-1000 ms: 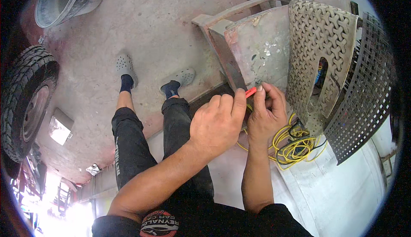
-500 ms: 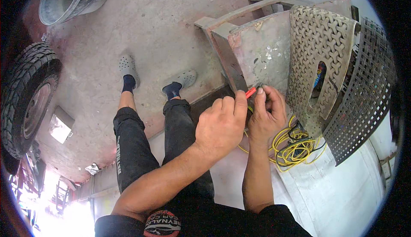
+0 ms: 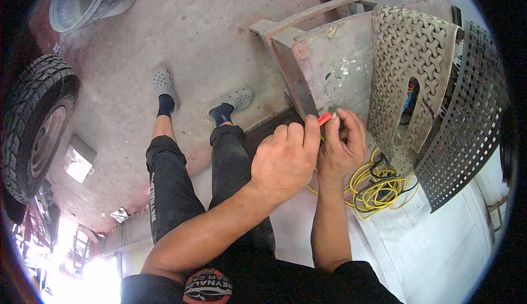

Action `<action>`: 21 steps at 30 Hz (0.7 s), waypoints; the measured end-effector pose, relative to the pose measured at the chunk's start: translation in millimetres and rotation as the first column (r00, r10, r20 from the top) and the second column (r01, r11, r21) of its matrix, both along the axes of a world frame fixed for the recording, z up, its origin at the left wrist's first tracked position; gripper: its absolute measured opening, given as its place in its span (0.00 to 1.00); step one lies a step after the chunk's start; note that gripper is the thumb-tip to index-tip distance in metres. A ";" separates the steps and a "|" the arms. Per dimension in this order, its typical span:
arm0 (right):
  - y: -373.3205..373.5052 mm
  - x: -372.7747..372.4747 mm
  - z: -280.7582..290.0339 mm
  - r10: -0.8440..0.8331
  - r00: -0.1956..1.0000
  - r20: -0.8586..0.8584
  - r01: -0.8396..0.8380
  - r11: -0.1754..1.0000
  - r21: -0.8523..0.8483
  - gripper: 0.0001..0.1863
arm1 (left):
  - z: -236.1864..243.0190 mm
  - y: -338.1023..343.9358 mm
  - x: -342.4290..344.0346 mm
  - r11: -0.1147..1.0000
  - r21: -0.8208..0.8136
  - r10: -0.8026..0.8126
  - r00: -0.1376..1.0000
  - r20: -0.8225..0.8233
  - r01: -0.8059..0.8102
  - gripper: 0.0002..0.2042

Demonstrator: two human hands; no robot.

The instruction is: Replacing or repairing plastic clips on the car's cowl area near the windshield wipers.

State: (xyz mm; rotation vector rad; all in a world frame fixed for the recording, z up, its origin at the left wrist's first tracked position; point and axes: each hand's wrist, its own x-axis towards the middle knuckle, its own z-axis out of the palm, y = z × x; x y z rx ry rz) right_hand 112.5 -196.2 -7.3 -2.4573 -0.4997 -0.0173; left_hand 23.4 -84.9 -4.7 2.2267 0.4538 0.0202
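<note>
My left hand (image 3: 282, 158) is closed, its knuckles turned up. From between its fingertips sticks out a small bright red stick-like piece (image 3: 325, 119). The far end of that piece meets the thumb of my right hand (image 3: 341, 147), whose thumb and fingers are bent into a pinch. Whatever else lies between the right fingertips is hidden. Both hands are close together, in front of a worn, paint-spotted board (image 3: 340, 57). Just beyond my right wrist lies a loose coil of yellow cord (image 3: 379, 194), with a dark cord tangled in it.
A wooden frame (image 3: 285, 68) supports the board. Beside it stand a beige woven-pattern plastic panel (image 3: 411, 46) and a dark perforated panel (image 3: 466, 117). Far left are a grey bucket (image 3: 99, 7), a tyre (image 3: 41, 123) and a metal box (image 3: 79, 159). My clog-clad feet rest on the floor.
My left hand and the red piece have shifted slightly right, toward my right thumb. A dark tip seen beside that thumb earlier no longer shows.
</note>
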 end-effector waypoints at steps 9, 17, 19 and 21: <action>1.7 -0.1 0.9 0.021 1.000 0.023 -0.020 0.999 -0.044 0.09 | 2.2 -6.4 5.2 0.997 0.073 0.017 0.998 -0.060 -0.013 0.23; 1.3 -1.7 2.7 -0.018 1.000 -0.016 0.017 0.999 -0.042 0.08 | 0.8 -4.5 -0.6 0.999 -0.003 0.046 0.999 -0.010 -0.046 0.24; 0.4 -1.0 1.6 -0.023 1.000 -0.018 0.022 0.999 -0.028 0.09 | 2.0 -5.6 -1.1 0.999 -0.009 0.047 0.999 0.010 -0.047 0.24; -2.1 -0.7 0.2 -0.026 0.999 -0.020 0.026 1.000 -0.012 0.09 | 1.6 -6.3 -0.8 0.999 -0.035 0.036 0.999 -0.022 -0.037 0.28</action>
